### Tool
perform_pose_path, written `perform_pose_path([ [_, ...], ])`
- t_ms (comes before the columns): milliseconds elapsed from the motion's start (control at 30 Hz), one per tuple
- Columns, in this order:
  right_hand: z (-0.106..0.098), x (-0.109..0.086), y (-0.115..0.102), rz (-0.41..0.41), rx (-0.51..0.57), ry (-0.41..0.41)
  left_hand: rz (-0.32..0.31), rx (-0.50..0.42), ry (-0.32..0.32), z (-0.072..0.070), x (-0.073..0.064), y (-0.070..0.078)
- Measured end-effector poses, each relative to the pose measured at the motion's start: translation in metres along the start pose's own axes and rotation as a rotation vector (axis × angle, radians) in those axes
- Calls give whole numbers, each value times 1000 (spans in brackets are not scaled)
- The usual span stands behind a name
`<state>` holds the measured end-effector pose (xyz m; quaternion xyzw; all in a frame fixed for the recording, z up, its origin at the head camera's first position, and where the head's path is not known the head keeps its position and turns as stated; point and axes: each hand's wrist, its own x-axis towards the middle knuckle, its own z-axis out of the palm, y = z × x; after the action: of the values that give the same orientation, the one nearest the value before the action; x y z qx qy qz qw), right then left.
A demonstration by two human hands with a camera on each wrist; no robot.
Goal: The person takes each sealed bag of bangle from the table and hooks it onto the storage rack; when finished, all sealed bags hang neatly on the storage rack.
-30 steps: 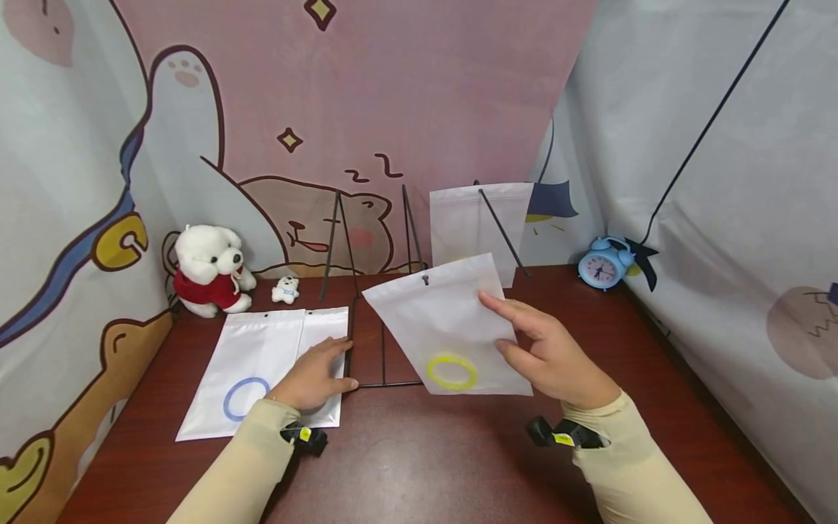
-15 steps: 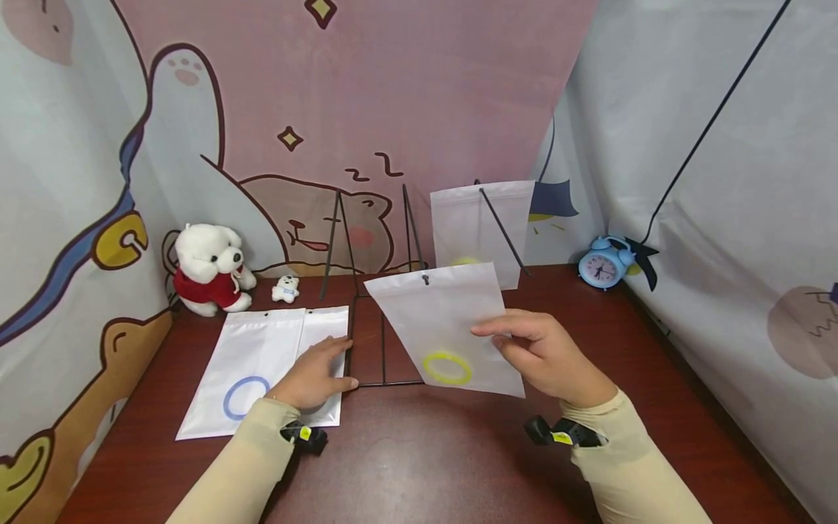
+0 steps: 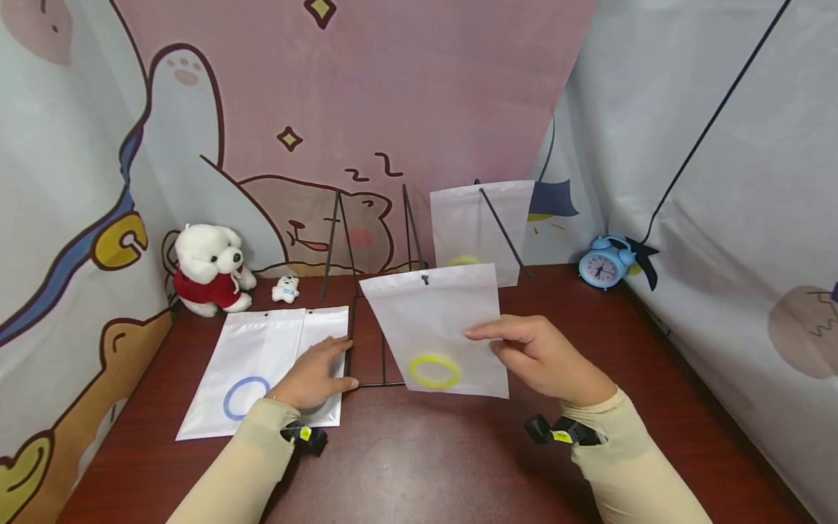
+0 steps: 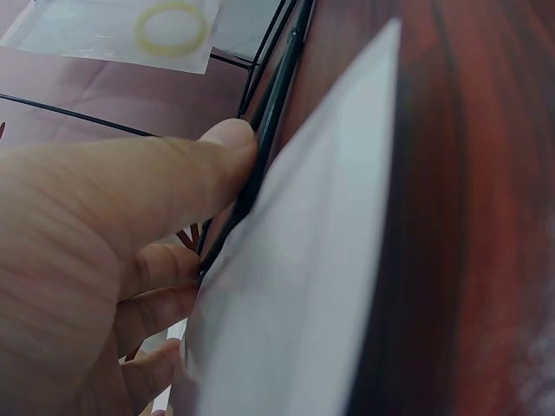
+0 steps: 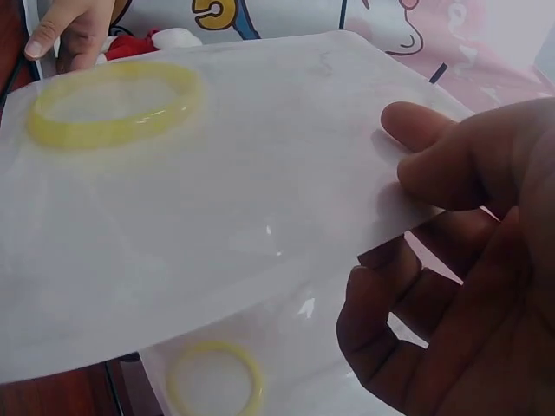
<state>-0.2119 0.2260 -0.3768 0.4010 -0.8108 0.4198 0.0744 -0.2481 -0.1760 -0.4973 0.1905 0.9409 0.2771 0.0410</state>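
Observation:
A white zip bag (image 3: 452, 306) with a yellow ring (image 3: 433, 371) showing through it hangs by its top hole from a front prong of the black wire rack (image 3: 384, 360). My right hand (image 3: 550, 360) is at the bag's right side, index finger straight against its face and the other fingers apart from it in the right wrist view. My left hand (image 3: 310, 378) lies over two flat white bags (image 3: 262, 342), its thumb and fingertips touching the rack's left base rod (image 4: 273, 113). Through one flat bag shows a blue ring (image 3: 246, 398).
Behind, another white bag (image 3: 481, 225) with a yellow ring hangs on the rack's right prong. A white plush dog (image 3: 209, 269), a small white toy (image 3: 285, 290) and a blue alarm clock (image 3: 602, 266) stand along the back of the table (image 3: 406, 466).
The front bag has swung, its lower end moving left. My right index fingertip has shifted down and slightly left along it. The left hand has stayed in place.

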Motion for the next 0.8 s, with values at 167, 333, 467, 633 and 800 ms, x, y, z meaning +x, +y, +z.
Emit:
perform_pose_path([
  [167, 0, 0, 1, 18, 3, -1, -5, 0, -3, 0, -1, 1],
  [333, -1, 1, -2, 66, -18, 12, -2, 2, -3, -1, -2, 2],
  [467, -1, 1, -4, 102, -52, 21, -1, -1, -3, -2, -2, 2],
  [633, 0, 1, -3, 109, -84, 46, -16, -10, -10, -1, -1, 2],
  [800, 1, 1, -4, 128, -95, 113, -23, -8, -16, 0, -1, 1],
])
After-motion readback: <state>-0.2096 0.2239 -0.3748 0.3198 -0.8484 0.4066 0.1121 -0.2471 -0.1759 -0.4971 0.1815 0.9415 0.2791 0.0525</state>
